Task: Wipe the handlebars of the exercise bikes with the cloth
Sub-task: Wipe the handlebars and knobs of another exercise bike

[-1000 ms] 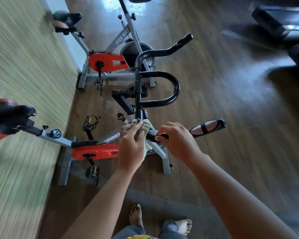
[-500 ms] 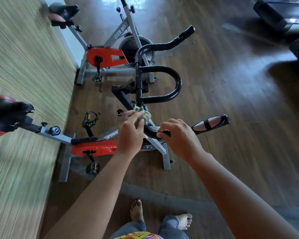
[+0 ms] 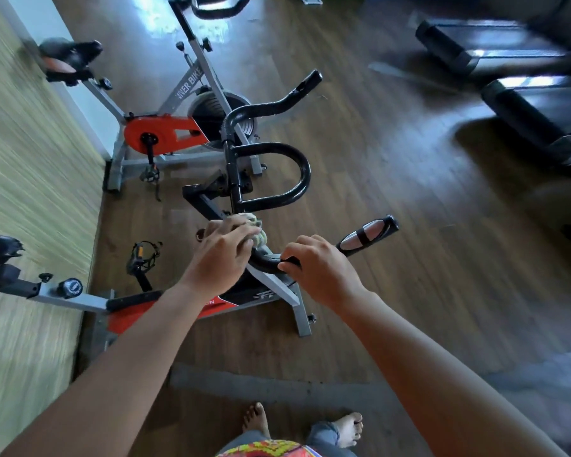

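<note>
1. Bare feet standing on the wood floor, nearest the camera.
2. Right hand is wrapping closed around the near handlebar, beside its silver-patched grip end.
3. Left hand is pressing a bunched cloth onto the bar's centre, fingers curled over it.
4. Second exercise bike is sitting further back by the wall.
</note>
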The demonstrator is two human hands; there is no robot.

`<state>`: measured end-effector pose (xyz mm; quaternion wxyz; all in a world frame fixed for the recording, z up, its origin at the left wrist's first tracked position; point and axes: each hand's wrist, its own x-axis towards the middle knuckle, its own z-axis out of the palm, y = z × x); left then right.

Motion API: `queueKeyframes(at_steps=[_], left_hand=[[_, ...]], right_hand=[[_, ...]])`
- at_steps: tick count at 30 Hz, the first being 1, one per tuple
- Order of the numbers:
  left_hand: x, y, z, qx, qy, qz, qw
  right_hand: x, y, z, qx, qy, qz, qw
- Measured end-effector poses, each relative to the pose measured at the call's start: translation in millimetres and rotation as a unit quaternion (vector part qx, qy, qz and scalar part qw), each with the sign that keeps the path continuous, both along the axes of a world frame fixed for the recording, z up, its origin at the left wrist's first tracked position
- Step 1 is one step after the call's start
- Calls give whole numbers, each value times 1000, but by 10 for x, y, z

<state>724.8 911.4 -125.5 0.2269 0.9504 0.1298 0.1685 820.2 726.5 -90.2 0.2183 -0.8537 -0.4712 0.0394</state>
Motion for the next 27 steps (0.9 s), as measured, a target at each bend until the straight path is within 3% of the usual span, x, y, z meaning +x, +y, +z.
queueKeyframes(at_steps=[8,13,19,27], left_hand=[[17,168,-81,91,-18,-65,994],[-60,-82,-122,50,-34,-44,997],[-148,123,-96,97,-52,-143,984],[-142,-76,22,37,-24,-209,977]], right_hand=[[-63,-7,-9,9,6,-24,1000],[-105,-67,-54,34,-22,-43,998],[-121,-236,-15,80,-63,-88,991],[-134,-476,93,128,-75,-157,976]])
